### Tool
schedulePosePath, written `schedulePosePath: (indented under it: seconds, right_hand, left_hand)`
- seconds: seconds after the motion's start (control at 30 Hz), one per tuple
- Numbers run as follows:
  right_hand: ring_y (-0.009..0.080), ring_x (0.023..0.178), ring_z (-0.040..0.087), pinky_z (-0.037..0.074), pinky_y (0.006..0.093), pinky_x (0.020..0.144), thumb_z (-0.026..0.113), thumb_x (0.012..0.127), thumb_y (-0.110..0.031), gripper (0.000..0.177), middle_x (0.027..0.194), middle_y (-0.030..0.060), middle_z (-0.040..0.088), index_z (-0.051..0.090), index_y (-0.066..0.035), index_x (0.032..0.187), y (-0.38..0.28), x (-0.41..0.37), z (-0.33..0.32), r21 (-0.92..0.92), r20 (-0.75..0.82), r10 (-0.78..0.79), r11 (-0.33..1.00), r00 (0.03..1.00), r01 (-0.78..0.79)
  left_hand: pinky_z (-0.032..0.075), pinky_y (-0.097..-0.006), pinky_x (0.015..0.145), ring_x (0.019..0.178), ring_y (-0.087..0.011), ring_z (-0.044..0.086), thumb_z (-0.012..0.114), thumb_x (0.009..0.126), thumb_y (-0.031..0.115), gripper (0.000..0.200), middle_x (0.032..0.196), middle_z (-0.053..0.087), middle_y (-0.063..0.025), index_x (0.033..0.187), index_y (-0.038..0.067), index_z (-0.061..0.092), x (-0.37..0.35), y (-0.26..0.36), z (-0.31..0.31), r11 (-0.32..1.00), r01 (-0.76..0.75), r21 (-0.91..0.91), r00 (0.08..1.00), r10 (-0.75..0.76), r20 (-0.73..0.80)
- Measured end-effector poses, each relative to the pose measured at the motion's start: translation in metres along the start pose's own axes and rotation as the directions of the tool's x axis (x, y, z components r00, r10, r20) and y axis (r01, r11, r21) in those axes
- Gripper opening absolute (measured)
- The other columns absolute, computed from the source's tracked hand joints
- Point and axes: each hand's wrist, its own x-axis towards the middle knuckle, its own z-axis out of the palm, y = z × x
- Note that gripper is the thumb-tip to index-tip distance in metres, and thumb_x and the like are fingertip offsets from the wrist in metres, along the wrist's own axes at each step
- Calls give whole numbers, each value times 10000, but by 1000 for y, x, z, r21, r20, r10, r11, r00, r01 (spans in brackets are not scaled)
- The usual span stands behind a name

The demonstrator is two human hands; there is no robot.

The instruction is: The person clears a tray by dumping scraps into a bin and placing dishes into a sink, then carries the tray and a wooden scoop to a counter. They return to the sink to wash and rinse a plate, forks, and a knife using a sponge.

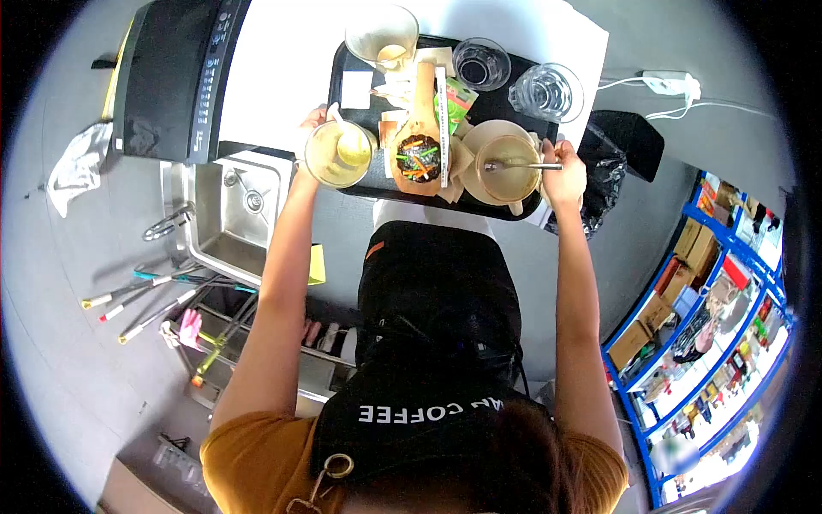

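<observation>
A black serving tray (342,68) spans the space between my two hands. My left hand (310,130) is closed at its left edge, partly hidden by a glass mug (321,171) with a pale spoon in it. My right hand (565,176) grips the right edge, beside a cup (479,184) on a saucer with a metal spoon handle (548,166) poking out. Between them lies a wooden paddle (425,86) with a dark round piece (418,158) topped by coloured strips. A tall glass (364,38) and two clear glasses (481,64) (546,92) stand farther back, near crumpled paper and a green packet (458,103).
A white worktop (282,60) carries a black appliance (167,77) at the left. Below it are a steel sink (235,244) and several mop or broom handles (163,313). A black bin bag (604,188), a power strip (672,84) and blue-framed shelves (728,231) are to the right.
</observation>
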Motion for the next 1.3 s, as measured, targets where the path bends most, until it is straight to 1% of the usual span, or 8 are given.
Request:
schedulePosePath:
  seconds: [0.43, 0.6, 0.7, 0.87, 0.97, 1.03, 1.1, 1.3]
  right_hand:
    - [275, 745, 681, 514, 354, 675, 624, 848, -445, 395, 795, 131, 688, 638, -51, 849, 6, 19, 8, 115, -36, 272, 957, 961, -267]
    - [135, 769, 570, 470, 278, 718, 653, 881, -319, 295, 839, 37, 600, 538, -52, 930, 39, 22, -26, 862, -27, 616, 413, 787, -294]
    - [220, 946, 626, 488, 343, 832, 520, 925, -404, 391, 984, 92, 654, 589, -36, 1040, 27, 27, -67, 974, 193, 552, -8, 811, -227]
    - [271, 973, 589, 461, 402, 869, 502, 885, -335, 373, 1041, 130, 625, 590, -9, 1043, 12, 27, -106, 989, 105, 512, -143, 853, -36]
    - [278, 995, 561, 441, 420, 920, 516, 803, -176, 276, 1029, 130, 602, 563, -7, 1015, -11, 26, -126, 998, -46, 310, -20, 950, 55]
    - [224, 981, 570, 488, 369, 851, 576, 788, -48, 248, 1016, 116, 569, 518, -40, 1029, -61, 32, -137, 946, -222, 406, 311, 886, 95]
    - [192, 917, 592, 506, 318, 799, 622, 811, -62, 312, 997, 113, 582, 502, -43, 1098, -108, 46, -142, 760, -380, 123, 606, 917, 234]
    - [294, 847, 600, 493, 384, 765, 573, 717, 89, 329, 948, 132, 609, 533, -45, 1014, -227, 118, -103, 355, -227, -416, 807, 880, 473]
  left_hand:
    - [487, -376, 598, 660, -329, 614, 603, 876, 415, 355, 741, 634, -164, 835, 62, 600, 88, 30, -7, 507, -329, 796, 939, 89, 332]
    - [506, -345, 684, 835, -232, 635, 700, 819, 206, 330, 956, 661, -93, 1097, 68, 588, 57, 57, -59, 816, -132, 562, 943, -70, 324]
    - [479, -335, 859, 1061, -200, 560, 775, 724, 69, 642, 1196, 561, -89, 1275, 41, 446, 25, 66, -72, 927, -200, 319, 859, 9, 512]
    - [396, -326, 1015, 1181, -189, 483, 862, 614, 75, 945, 1350, 422, -82, 1360, 2, 287, 7, 68, -39, 992, -88, -91, 804, 124, 582]
    - [411, -328, 1004, 1168, -189, 493, 860, 620, 75, 914, 1323, 445, -102, 1342, 7, 303, 4, 71, -19, 967, -54, -250, 844, 178, 506]
    - [446, -332, 953, 1105, -197, 529, 868, 609, 113, 829, 1225, 510, -113, 1268, 4, 378, 7, 72, -14, 964, -219, -150, 866, 263, 426]
    - [450, -334, 943, 1090, -194, 528, 860, 611, 86, 784, 1191, 521, -111, 1238, 4, 396, 12, 67, -17, 958, -285, -16, 853, 261, 451]
    - [461, -345, 894, 1012, -216, 560, 875, 582, 193, 789, 1107, 553, -118, 1203, -2, 430, 8, 89, -30, 895, -437, 95, 848, 375, 374]
